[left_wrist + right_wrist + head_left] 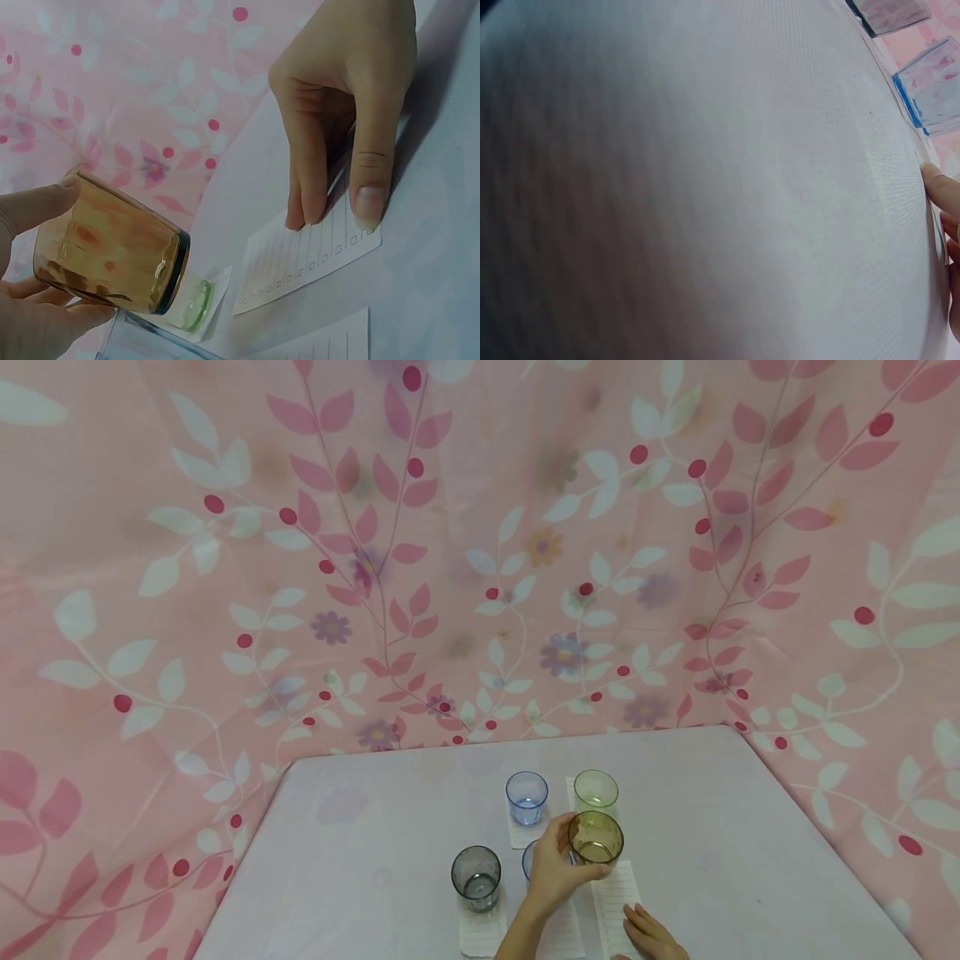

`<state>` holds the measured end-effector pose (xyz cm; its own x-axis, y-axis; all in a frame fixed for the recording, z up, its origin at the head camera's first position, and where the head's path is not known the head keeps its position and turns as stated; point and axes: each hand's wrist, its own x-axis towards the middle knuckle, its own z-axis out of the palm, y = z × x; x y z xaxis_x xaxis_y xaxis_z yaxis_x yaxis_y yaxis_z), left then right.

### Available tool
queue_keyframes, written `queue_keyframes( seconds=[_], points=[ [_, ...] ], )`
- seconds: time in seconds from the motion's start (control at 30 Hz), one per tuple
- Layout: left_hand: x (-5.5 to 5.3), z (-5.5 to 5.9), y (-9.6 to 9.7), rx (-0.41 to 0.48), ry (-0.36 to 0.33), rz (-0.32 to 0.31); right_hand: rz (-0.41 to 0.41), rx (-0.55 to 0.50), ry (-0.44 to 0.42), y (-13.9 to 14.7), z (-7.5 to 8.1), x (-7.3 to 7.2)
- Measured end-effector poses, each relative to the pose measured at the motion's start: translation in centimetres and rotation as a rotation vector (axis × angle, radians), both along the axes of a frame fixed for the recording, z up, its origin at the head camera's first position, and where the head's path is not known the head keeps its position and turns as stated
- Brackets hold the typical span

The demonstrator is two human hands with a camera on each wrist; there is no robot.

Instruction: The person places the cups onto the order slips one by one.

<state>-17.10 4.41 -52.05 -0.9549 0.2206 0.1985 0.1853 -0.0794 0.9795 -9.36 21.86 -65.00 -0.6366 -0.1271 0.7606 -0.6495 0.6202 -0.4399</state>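
My left hand (553, 870) holds an amber glass tumbler (596, 842) off the table, thumb on one side and fingers on the other. In the left wrist view the tumbler (112, 244) is tilted. Below it, a lined paper slip with small checkboxes (618, 883) lies on the table. My right hand (651, 933) rests its thumb and fingertips on the near end of that slip. A blue glass (528, 858) is partly hidden behind my left hand. In the right wrist view only part of my right hand (946, 196) shows at the edge.
A grey glass (477, 878) stands on a paper slip (480, 939) at the near left. Farther back stand another blue glass (527, 799) and a green glass (596, 789), also on slips. A floral pink curtain (450, 568) hangs behind the white-covered table (360, 860).
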Motion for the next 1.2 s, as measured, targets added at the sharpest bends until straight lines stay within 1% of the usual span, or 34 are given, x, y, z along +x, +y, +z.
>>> queue_keyframes(
  seconds=[0.07,0.1,0.23,0.33,0.47,0.6,0.7,0.77,0.83,0.87,1.0,1.07,1.13,1.2],
  points=[
    [0.1,-0.1,0.2,0.000,-0.007,-0.012,0.010,-0.007,0.014,0.0,-0.1,-0.1],
    [0.1,-0.2,0.2,-0.002,-0.004,-0.018,0.002,-0.006,0.008,0.0,0.0,-0.1],
    [0.1,-0.3,0.5,-0.025,0.013,-0.014,-0.034,-0.006,-0.022,-0.1,0.3,0.1],
    [0.1,-0.4,0.7,-0.041,0.012,-0.009,-0.041,-0.009,-0.027,-0.2,0.5,0.1],
    [0.3,-0.6,1.1,-0.058,0.001,-0.019,-0.020,-0.022,-0.019,-0.2,0.5,0.0],
    [0.6,-0.8,1.6,-0.083,0.024,-0.034,0.008,-0.033,0.000,-0.1,0.4,-0.2],
    [0.8,-1.1,2.1,-0.135,0.054,-0.020,0.018,-0.034,0.020,-0.1,0.3,-0.2],
    [0.9,-1.4,2.3,-0.183,0.056,-0.001,0.015,-0.035,0.015,-0.2,0.3,-0.2],
    [1.0,-1.8,2.5,-0.243,0.051,0.012,-0.007,-0.025,-0.002,-0.2,0.3,0.0],
    [1.0,-1.9,2.6,-0.268,0.047,0.014,-0.024,-0.022,-0.026,-0.3,0.3,0.1],
    [1.3,-2.3,2.8,-0.357,0.064,-0.017,-0.106,-0.001,-0.122,-0.6,0.6,0.5],
    [1.4,-2.4,2.9,-0.399,0.090,-0.036,-0.125,-0.002,-0.156,-0.6,0.7,0.6],
    [1.6,-2.6,3.0,-0.451,0.121,-0.054,-0.113,-0.003,-0.139,-0.5,0.6,0.5],
    [1.6,-2.7,3.0,-0.499,0.158,-0.067,-0.071,-0.013,-0.100,-0.3,0.4,0.3]
  ],
)
